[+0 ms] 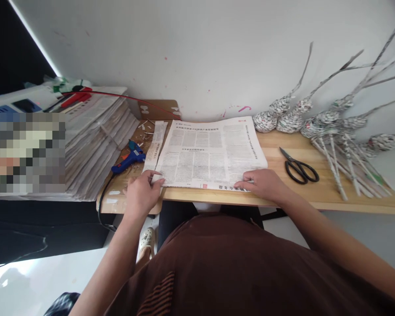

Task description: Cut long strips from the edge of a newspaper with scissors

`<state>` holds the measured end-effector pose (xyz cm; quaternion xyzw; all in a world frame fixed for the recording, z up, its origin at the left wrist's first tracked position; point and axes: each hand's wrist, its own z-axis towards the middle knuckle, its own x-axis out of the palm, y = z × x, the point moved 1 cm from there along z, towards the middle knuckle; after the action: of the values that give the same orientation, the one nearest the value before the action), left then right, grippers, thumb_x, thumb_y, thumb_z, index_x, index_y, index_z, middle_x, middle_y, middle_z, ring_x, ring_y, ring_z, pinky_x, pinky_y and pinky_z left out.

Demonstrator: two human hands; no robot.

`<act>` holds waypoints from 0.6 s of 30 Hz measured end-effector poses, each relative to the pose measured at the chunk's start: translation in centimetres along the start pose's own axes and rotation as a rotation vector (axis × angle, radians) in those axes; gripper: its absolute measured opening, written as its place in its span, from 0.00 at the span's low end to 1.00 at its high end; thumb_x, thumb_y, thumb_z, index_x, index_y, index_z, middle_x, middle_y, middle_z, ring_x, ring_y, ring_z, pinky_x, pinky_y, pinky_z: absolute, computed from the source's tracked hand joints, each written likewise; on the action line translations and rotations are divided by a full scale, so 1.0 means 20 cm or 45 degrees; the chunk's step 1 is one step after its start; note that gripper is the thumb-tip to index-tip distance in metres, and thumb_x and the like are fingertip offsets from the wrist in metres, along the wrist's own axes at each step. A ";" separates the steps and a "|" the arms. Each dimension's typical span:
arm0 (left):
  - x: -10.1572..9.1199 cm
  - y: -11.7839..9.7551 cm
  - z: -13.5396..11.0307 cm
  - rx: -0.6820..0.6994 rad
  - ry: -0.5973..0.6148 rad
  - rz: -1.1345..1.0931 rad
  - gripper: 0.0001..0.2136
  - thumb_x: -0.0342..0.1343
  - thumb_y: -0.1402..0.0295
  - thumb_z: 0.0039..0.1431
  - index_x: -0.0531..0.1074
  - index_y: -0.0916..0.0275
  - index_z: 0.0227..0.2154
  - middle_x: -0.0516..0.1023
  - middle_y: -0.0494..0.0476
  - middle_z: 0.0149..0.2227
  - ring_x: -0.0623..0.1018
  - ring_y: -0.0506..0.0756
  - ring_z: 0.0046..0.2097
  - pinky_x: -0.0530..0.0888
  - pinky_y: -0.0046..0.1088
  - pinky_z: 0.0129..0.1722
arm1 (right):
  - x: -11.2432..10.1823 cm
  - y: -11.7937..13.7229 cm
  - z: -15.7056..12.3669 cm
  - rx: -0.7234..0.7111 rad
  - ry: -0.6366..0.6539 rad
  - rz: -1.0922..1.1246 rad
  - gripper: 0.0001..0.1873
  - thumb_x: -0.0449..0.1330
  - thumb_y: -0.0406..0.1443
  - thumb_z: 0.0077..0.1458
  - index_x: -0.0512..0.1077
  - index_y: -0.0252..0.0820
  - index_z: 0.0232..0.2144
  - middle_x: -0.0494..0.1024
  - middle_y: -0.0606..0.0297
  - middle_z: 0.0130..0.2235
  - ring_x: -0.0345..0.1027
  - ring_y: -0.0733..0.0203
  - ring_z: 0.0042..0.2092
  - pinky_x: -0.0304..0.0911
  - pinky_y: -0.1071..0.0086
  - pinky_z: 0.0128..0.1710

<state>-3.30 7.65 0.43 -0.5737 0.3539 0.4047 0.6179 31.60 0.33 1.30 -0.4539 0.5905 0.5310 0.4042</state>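
A folded newspaper sheet (210, 151) lies flat on the wooden table (316, 197) in front of me. My left hand (141, 193) pinches the sheet's near left corner, fingers closed on the paper's edge. My right hand (263, 183) presses on the near right edge, fingers curled over the fold. A narrow cut strip of newspaper (155, 147) lies just left of the sheet.
A blue glue gun (128, 159) with a black cord lies left of the sheet, beside a tall stack of newspapers (95, 140). Black scissors (299, 167) rest to the right. Rolled newspaper sticks and woven paper shapes (335, 127) fill the right side against the wall.
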 end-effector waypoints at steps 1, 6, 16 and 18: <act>0.00 0.00 0.00 -0.008 0.006 -0.003 0.13 0.56 0.58 0.56 0.76 0.55 0.41 0.77 0.55 0.29 0.76 0.63 0.40 0.67 0.40 0.41 | 0.00 0.00 0.00 -0.005 -0.003 0.000 0.27 0.56 0.57 0.57 0.68 0.44 0.19 0.75 0.66 0.24 0.64 0.59 0.29 0.46 0.67 0.27; 0.00 0.00 -0.01 0.014 0.002 0.001 0.13 0.56 0.58 0.56 0.76 0.55 0.42 0.77 0.55 0.29 0.76 0.64 0.40 0.67 0.39 0.40 | -0.02 -0.04 -0.04 -0.058 0.003 0.076 0.27 0.55 0.58 0.56 0.67 0.44 0.20 0.71 0.68 0.22 0.61 0.61 0.27 0.49 0.68 0.27; 0.01 0.02 0.00 0.038 -0.002 -0.017 0.13 0.55 0.57 0.56 0.76 0.55 0.41 0.77 0.55 0.30 0.76 0.63 0.40 0.67 0.38 0.40 | -0.07 -0.02 -0.08 -0.021 0.022 0.078 0.21 0.57 0.51 0.57 0.66 0.44 0.22 0.72 0.67 0.23 0.65 0.59 0.28 0.50 0.68 0.29; 0.01 0.02 0.00 0.054 -0.002 -0.010 0.12 0.54 0.57 0.56 0.75 0.56 0.39 0.78 0.56 0.31 0.76 0.63 0.41 0.67 0.38 0.40 | -0.07 -0.01 -0.08 -0.025 0.039 0.033 0.20 0.57 0.51 0.58 0.67 0.44 0.23 0.73 0.67 0.24 0.65 0.58 0.29 0.49 0.68 0.29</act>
<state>-3.68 7.59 0.09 -0.5617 0.3596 0.3951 0.6318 32.15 -1.09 2.73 -0.4582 0.5973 0.5350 0.3836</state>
